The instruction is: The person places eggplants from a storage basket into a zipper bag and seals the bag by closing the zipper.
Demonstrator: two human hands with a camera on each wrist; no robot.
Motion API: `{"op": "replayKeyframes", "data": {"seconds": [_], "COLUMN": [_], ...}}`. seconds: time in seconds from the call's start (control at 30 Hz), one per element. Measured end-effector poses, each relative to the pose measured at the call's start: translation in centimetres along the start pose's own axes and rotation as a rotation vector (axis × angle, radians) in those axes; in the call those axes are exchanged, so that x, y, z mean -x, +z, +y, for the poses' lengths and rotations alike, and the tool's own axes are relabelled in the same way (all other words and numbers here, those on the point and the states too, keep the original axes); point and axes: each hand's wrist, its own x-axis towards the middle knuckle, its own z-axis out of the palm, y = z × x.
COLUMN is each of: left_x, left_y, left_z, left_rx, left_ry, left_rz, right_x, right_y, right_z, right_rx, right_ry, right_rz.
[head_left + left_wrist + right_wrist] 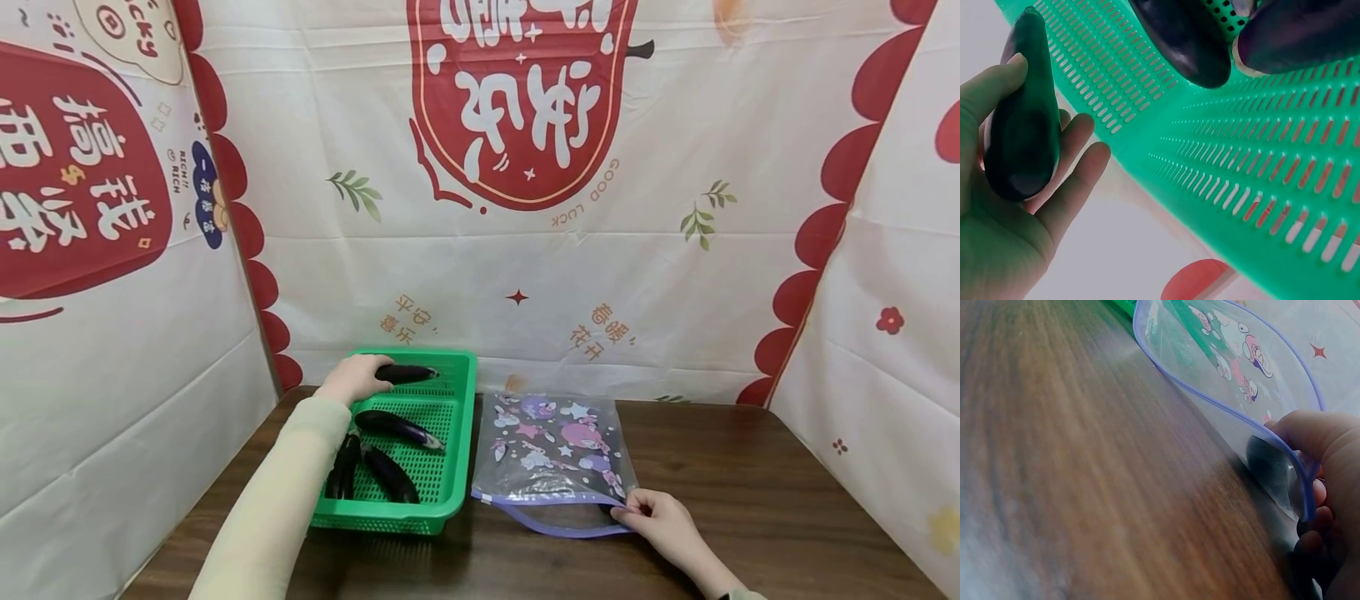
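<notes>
At the far end of the green basket [467, 433], my left hand [356, 379] grips a dark purple eggplant [407, 374]. In the left wrist view the thumb lies across this eggplant [1022, 125] and the fingers are behind it, beside the basket's slotted wall. Several other eggplants [401, 428] lie in the basket. My right hand [663, 525] pinches the right corner of a clear zip bag [540, 458] with printed cartoon figures, its purple-edged mouth parted. Inside the bag, close to the right fingers, is a dark glossy object [1266, 464], partly hidden.
Basket and bag stand side by side on a dark wooden table [720, 467]. White printed cloth [525, 267] hangs behind and along both sides of the table. A small white slider [486, 499] sits at the left end of the bag's zip.
</notes>
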Motion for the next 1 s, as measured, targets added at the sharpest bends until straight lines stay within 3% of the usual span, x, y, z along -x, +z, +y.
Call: {"op": "replayKeyframes", "data": {"seconds": [0.33, 1.0], "left_x": [1.3, 4.5], "left_y": [-1.7, -3.1], "left_z": [0.4, 4.0], "left_rx": [0.001, -0.105], "left_ry": [0.003, 0.132], "left_rz": [0.024, 0.109], "right_x": [0.0, 0.2], "right_y": [0.0, 0.0], "right_z": [0.0, 0.1], "right_rx": [0.006, 0.015], "right_ry": [0.008, 0.017], "right_rz": [0.000, -0.008]}}
